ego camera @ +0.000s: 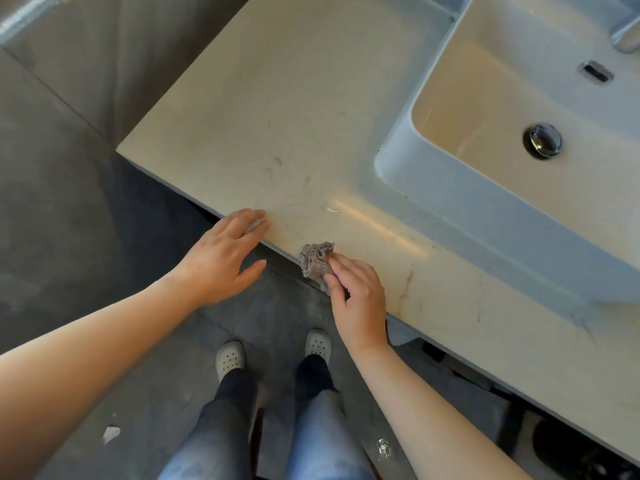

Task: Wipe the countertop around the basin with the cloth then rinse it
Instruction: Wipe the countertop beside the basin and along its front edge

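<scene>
A beige stone countertop (294,126) runs from the upper middle to the lower right. On it at the right stands a white rectangular basin (467,209) with a chrome drain plug (542,140). My right hand (356,296) grips a crumpled grey cloth (316,259) and presses it on the counter's front edge. To its left, my left hand (221,258) lies flat with fingers spread, its fingertips on the front edge and nothing in it.
A chrome tap (628,32) shows at the top right, with an overflow slot (596,71) in the basin wall below it. Dark grey floor tiles (69,220) lie to the left and below. My legs and pale shoes (230,358) stand close to the counter.
</scene>
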Demonstrator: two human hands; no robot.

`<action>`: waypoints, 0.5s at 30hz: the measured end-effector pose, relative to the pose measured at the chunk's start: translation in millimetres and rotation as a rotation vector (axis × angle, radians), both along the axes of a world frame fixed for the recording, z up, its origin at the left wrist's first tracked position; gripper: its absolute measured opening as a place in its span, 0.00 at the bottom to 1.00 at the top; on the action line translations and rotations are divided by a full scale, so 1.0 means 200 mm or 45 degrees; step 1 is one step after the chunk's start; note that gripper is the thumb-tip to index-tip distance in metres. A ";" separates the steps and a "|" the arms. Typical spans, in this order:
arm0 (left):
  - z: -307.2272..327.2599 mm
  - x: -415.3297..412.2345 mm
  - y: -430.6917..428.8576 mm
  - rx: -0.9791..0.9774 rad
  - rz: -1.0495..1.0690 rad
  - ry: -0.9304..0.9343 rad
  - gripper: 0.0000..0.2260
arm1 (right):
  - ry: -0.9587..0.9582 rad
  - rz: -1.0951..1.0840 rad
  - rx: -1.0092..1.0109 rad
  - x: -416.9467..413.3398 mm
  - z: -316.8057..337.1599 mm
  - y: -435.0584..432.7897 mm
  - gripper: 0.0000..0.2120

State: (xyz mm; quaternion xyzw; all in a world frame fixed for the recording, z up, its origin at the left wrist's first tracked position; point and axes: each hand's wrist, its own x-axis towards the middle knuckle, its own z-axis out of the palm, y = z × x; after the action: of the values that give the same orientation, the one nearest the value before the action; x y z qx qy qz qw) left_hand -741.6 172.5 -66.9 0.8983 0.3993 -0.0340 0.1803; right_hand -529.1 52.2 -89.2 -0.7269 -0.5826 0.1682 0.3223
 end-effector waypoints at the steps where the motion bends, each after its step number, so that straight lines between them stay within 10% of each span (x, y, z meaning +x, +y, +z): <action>1: -0.01 -0.01 0.01 0.003 -0.011 0.012 0.30 | 0.012 0.019 -0.007 -0.02 0.00 -0.02 0.14; 9: -0.01 -0.03 0.04 0.010 -0.049 0.027 0.33 | 0.420 -0.200 -0.028 -0.11 0.18 -0.15 0.12; 15: -0.01 -0.03 0.03 -0.002 -0.035 0.005 0.34 | 0.205 -0.432 0.121 0.22 0.22 0.20 0.11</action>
State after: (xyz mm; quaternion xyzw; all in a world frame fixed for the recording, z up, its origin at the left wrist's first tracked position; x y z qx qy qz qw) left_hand -746.7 178.0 -68.9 0.9034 0.3874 -0.0385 0.1797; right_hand -485.3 92.3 -45.3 -0.7829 -0.4314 0.1412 0.4256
